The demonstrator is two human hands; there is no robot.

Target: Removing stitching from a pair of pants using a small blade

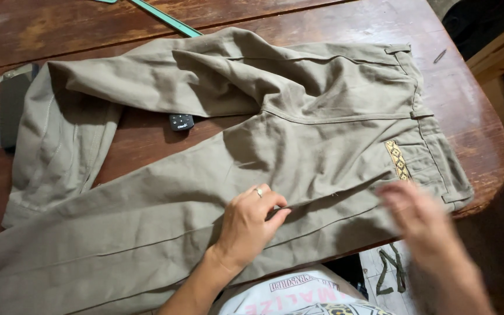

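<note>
On the dark wooden table (59, 26), a pair of olive-green trousers (322, 146) lies spread out flat, waistband to my right near the table's curved edge, 2 legs running off to my left. The upper leg is folded back on itself at the far left; the lower leg stretches down toward the bottom-left corner of my view.

My left hand (249, 224) is down on the lower leg, wrist bent, forearm coming up from the bottom of the picture. The fingers curl inward and pinch a small ridge of the cloth between thumb and fingertips, a ring showing on 1 finger. So that hand is gripping fabric.

My right hand (418, 216) is over the waistband end, near the patterned yellow trim (398, 158) on the pocket. It is a blur, fingers seeming spread and loose, and I cannot tell whether it has hold of anything or even touches the cloth.

A small black remote (181, 122) peeks out between the 2 legs. A dark phone (11, 102) lies at the table's left edge, and a green ruler (164, 17) runs along the top.
</note>
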